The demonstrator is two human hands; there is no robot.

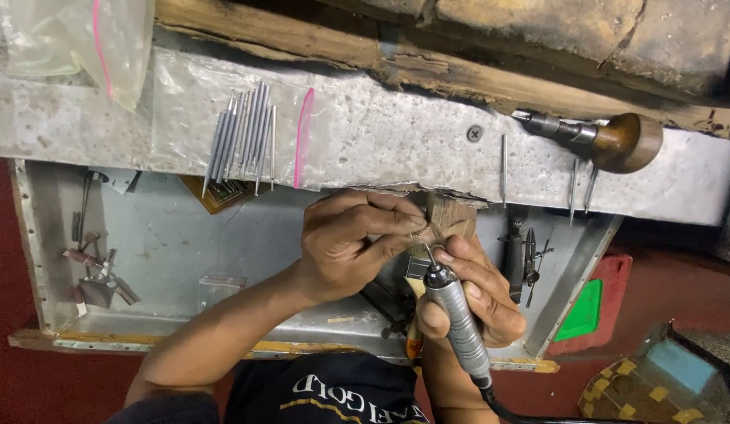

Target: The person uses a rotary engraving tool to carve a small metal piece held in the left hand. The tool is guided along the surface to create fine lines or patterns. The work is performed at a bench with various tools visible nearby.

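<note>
- Right hand [473, 294] wrapped tight round a rotary handpiece [457, 312]: slim grey metal cylinder w/ knurled, ribbed grip, black cable off its rear end. Fingers closed on barrel, thumb along the side.
- Handpiece's thin bit points up-left, tip at a small metal piece [419, 233]; too small to tell its shape.
- Left hand [351, 242] pinches that piece, thumb & fingertips pressed together on it, holding it against a wooden bench peg [451, 217]: brown, worn, grainy block jutting from bench edge.
- Both hands meet at centre, just below the front lip of the workbench [381, 133]: rough, pitted grey surface, scratched & dusty.
- Below hands: sheet-metal catch tray [177, 235], dull grey, flat, w/ raised rim; small tools and scraps lie at its left side, dark pliers-like tools at right.
- On bench, left of hands: clear plastic zip bag [247, 129] w/ pink seal strip, holding a bunch of thin steel burs, straight, rod-shaped.
- 2nd clear bag [74, 39] at top left, pink stripe, crinkled.
- Right on bench: graver-type tool w/ round, glossy brown wooden handle [628, 143] & metal collet; a few loose thin steel pins near it.
- Top: cracked, weathered wooden beam [341, 43].
- Lower right, outside the tray: flat green piece [582, 311] on red floor.
</note>
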